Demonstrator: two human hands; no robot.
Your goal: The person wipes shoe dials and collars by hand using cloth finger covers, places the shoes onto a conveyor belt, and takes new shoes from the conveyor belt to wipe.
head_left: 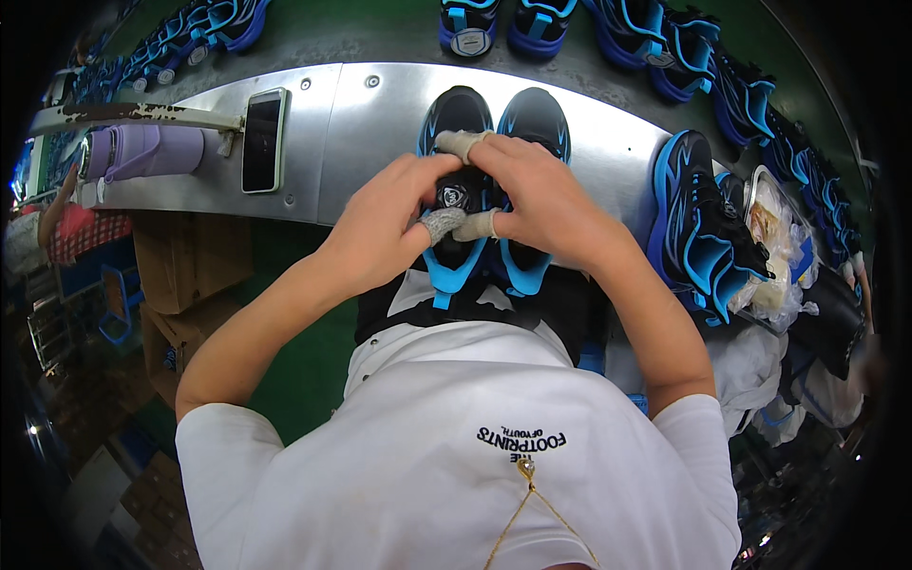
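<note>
Two hands meet over a pair of black-and-blue shoes standing side by side on a metal shelf (380,123) in front of the person. Far off to the left of the left hand (385,223) lie a lilac bottle (152,152) on its side and, nearer in, a phone (262,140) face up, both parked clear of the work. The left hand is curled over the left shoe (454,123), its fabric-capped thumb (443,224) pressing at the tongue beside the round dial fastening; how tightly the fingers grip I cannot tell, but they are bent down onto the shoe, likely to steady it while the fastening is handled. Just right of it, touching, the right hand (541,204) lies cupped over the right shoe (534,119), one wrapped finger (463,142) reaching across to the left shoe's upper and a wrapped thumb (475,225) meeting the left thumb; the sleeves probably guard the fingertips from rubbing. Further right of that hand a finished shoe (698,214) lies on its side beside crumpled plastic wrappings (774,237). Beyond both hands runs a grey conveyor belt (380,38) bearing more blue shoes (655,33). Below the left forearm stand cardboard boxes (185,271) on a green floor (304,370), so it looks like a factory line.
</note>
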